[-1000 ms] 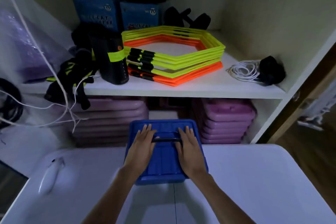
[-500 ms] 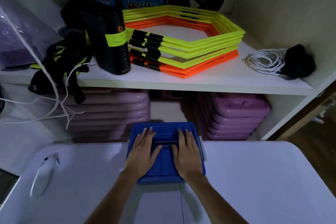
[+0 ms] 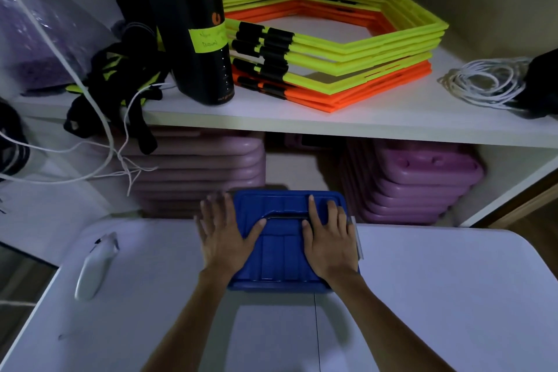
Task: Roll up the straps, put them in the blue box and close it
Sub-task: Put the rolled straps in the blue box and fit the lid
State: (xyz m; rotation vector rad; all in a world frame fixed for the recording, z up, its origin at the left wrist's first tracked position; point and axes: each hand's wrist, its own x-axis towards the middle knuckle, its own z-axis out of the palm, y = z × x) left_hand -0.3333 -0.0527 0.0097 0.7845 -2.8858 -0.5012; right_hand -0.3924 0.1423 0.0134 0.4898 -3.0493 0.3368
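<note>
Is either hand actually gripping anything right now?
No. Both the left hand and right hand lie flat, fingers straight, on the blue box lid.

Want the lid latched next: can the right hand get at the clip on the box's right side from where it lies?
Probably yes. The right hand lies flat on the blue box lid, its outer fingers beside the pale clip on that edge, with nothing between them.

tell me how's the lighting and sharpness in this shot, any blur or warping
Head view: dim, bluish light; the table is the brightest area, and the space under the shelf is dark. The left hand looks slightly smeared at its fingers; the right hand is crisper. Wide-angle bending curves the shelf edge.
</note>
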